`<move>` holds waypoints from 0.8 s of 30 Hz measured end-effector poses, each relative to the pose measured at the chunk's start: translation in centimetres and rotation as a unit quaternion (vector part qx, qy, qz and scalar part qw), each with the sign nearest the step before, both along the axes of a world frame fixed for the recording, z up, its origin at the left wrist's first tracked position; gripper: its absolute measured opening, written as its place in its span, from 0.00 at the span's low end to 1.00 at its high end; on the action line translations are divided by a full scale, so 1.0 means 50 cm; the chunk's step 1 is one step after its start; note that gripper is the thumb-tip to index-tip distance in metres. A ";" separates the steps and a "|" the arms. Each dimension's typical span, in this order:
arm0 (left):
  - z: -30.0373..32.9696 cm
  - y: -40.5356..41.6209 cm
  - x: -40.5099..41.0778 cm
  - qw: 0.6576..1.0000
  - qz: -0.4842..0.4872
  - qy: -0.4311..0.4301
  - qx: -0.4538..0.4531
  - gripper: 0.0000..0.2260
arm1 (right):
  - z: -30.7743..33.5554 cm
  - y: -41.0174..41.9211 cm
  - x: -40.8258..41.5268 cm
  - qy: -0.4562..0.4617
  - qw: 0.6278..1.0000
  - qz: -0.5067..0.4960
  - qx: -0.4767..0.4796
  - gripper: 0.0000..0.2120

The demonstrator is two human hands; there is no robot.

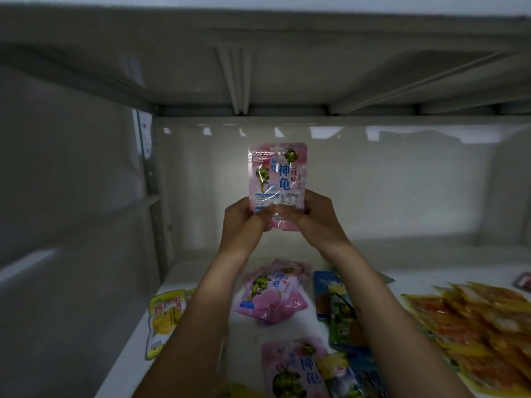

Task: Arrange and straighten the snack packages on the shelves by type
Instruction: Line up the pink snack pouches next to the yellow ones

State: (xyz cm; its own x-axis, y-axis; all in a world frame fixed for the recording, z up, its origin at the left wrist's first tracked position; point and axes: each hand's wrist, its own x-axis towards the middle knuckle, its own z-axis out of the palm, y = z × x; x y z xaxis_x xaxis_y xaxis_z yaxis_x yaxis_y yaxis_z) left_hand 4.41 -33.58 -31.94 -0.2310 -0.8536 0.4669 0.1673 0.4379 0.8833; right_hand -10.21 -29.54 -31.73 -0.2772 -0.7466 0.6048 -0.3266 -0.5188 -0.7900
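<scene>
A pink packet is held upright in front of the shelf's back wall, lifted off the shelf, probably so its front can be read and squared. The left hand and right hand pinch its lower corners, fingers curled round it. Below lie two more pink packets, a pink packet behind and a pink packet in front, one yellow packet, some blue-green packets, and an orange pile too jumbled to count.
</scene>
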 end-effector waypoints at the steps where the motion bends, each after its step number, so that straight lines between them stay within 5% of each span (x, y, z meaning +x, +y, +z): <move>1: 0.005 -0.006 0.002 1.000 -0.006 0.000 -0.008 0.07 | 0.003 -0.003 0.003 -0.005 1.000 0.002 -0.005 0.12; 13: 0.025 -0.047 0.035 0.995 -0.051 -0.012 -0.088 0.08 | 0.018 -0.011 -0.017 -0.004 0.997 0.078 0.002 0.15; 24: 0.047 -0.041 0.061 0.986 -0.158 -0.044 -0.009 0.12 | 0.030 -0.007 -0.013 -0.005 0.998 0.056 0.005 0.10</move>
